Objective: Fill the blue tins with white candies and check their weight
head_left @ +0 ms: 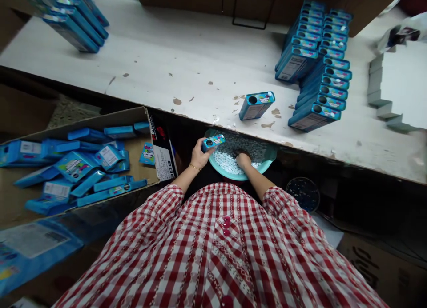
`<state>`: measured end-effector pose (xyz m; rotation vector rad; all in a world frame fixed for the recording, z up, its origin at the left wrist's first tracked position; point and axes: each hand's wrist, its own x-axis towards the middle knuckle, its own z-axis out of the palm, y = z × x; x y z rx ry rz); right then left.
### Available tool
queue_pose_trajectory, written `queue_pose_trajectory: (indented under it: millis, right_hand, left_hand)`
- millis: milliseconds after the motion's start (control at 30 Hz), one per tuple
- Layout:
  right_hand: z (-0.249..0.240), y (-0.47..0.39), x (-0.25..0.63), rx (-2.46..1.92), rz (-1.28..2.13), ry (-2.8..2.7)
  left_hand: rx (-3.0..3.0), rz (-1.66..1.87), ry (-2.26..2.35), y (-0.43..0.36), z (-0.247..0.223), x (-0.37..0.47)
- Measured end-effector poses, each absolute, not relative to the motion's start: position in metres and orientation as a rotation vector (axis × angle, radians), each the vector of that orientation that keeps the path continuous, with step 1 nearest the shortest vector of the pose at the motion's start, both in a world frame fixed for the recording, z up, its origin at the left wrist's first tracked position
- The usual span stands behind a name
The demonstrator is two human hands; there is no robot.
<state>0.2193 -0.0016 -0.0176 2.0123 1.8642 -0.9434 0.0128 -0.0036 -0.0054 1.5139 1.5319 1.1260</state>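
- Hands low at centre, over a teal basin (pixel 271 159) that sits just under the near edge of the white table (pixel 187 63).
- Left hand (pixel 199 155) — fingers wrapped around a small blue box (pixel 213 142), held level above the basin's left rim; a thin bangle shows on the wrist.
- Right hand (pixel 243 159) sunk into the white pellets (pixel 227 162) that fill the basin; fingers hidden among them, so cannot tell whether they are curled shut or spread.
- Single blue box with a round hole in its top (pixel 256 105) stands alone on the table, just beyond the basin, apart from the rest.
- Rows of like boxes (pixel 316 72) stand leaning in two files on the table's right part, holes upward.
- Another stack of boxes (pixel 73 19) at the far left corner of the table.
- Cardboard carton (pixel 133 117) on the left, below table level — holds a loose heap of flattened blue packs (pixel 76 166).
- Grey stepped pile (pixel 387 106) at the far right edge of the table; too blurred to tell what it is.
- Red-and-white checked garment (pixel 216 250) fills the near foreground.
- Table paint chipped in brown spots near the lone box.
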Motion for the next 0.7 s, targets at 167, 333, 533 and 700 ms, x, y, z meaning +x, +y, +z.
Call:
queue_pose_trajectory:
  millis: [167, 333, 533, 700]
  right_hand:
    - [-0.004, -0.002, 0.248, 2.136, -1.136, 1.961]
    - [0.055, -0.006, 0.277, 2.205, -1.207, 2.111]
    - [0.133, -0.001, 0.275, 1.948, -0.917, 2.411]
    - [0.174, 0.004, 0.238, 1.626, -0.381, 2.271]
  left_hand:
    - [1.500, 1.163, 1.575, -0.002, -0.002, 0.006]
    - [1.561, 1.111, 1.583, 0.001, 0.003, 0.012]
    - [1.717, 0.980, 1.514, 0.000, 0.004, 0.037]
    - [1.823, 0.906, 1.469, -0.004, 0.008, 0.050]
